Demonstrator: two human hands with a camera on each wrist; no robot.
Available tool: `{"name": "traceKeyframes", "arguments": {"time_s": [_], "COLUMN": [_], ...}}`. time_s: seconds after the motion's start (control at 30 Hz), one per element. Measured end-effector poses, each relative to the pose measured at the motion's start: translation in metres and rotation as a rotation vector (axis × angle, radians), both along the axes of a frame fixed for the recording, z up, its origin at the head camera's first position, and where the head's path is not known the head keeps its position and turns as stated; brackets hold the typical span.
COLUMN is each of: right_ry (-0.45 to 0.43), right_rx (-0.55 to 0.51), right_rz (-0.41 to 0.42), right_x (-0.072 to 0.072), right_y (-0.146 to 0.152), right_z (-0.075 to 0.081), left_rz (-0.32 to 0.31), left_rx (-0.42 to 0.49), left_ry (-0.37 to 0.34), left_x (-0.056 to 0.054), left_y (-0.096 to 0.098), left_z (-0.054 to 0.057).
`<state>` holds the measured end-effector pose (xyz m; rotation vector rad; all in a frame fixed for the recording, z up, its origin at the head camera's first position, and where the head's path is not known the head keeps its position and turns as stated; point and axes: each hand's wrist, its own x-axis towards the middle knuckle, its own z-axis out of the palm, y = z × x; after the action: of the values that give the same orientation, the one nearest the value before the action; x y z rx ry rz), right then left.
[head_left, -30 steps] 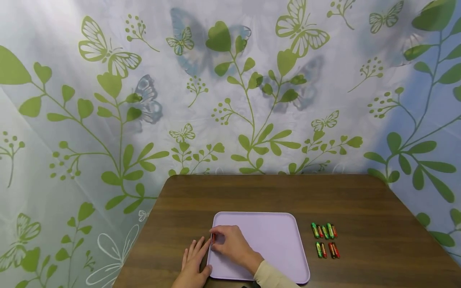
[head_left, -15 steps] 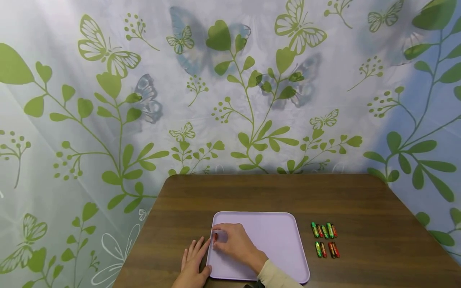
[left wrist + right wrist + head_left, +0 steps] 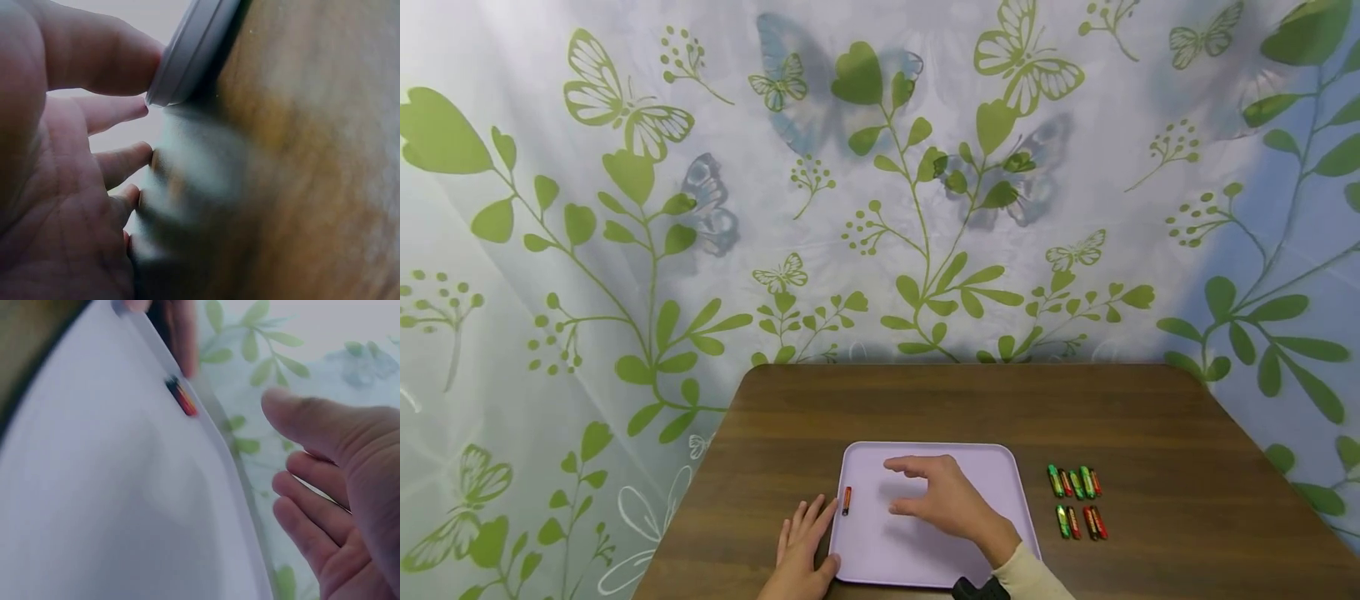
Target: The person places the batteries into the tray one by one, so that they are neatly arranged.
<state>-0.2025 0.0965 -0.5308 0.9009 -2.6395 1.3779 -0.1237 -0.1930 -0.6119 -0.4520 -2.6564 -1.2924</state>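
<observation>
A single red and black battery (image 3: 847, 501) lies lengthwise along the left rim inside a pale purple tray (image 3: 880, 550). The right wrist view shows the same battery (image 3: 182, 396) close to the tray's edge. Over the middle of the tray hovers my right hand (image 3: 951, 500), thumb and fingers spread apart with nothing between them. My left hand (image 3: 805, 550) rests at the tray's left side, its fingers fairly straight. In the left wrist view, the thumb and a fingertip of this hand (image 3: 69, 175) touch the tray's rim (image 3: 187, 56).
To the right of the tray, two rows of green and red batteries (image 3: 1075, 482) lie on the brown wooden table (image 3: 970, 400). A curtain (image 3: 820, 208) with green leaves and butterflies hangs behind the table.
My right hand has let go of the red battery and moved up and to the right, away from it. The battery now lies by the left rim. My left hand stays in place.
</observation>
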Motion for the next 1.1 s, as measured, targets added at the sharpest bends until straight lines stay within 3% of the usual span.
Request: {"name": "traceKeyframes", "arguments": {"time_s": [0.17, 0.33, 0.53, 0.7, 0.9, 1.1], "right_ry": [-0.001, 0.039, -0.012, 0.030, 0.043, 0.079], "right_rx": [0.006, 0.012, 0.046, 0.087, 0.131, 0.119], "right_rz": [-0.043, -0.063, -0.105, -0.153, -0.204, -0.180], "right_x": [0.000, 0.001, 0.006, 0.008, 0.022, 0.032], "right_y": [0.030, 0.059, 0.100, 0.132, 0.164, 0.196], "right_z": [0.010, 0.017, 0.019, 0.018, 0.015, 0.009], "left_rz": [0.020, -0.005, -0.020, -0.021, -0.024, -0.017], "left_rx": [0.010, 0.029, 0.033, 0.038, 0.030, 0.006], "left_ry": [-0.056, -0.097, -0.139, -0.138, -0.133, -0.124], "left_x": [-0.008, -0.015, -0.020, -0.026, -0.033, -0.038], "left_y": [-0.006, -0.010, -0.013, -0.016, -0.023, -0.025], "left_z": [0.002, 0.007, 0.011, 0.009, 0.001, -0.002]}}
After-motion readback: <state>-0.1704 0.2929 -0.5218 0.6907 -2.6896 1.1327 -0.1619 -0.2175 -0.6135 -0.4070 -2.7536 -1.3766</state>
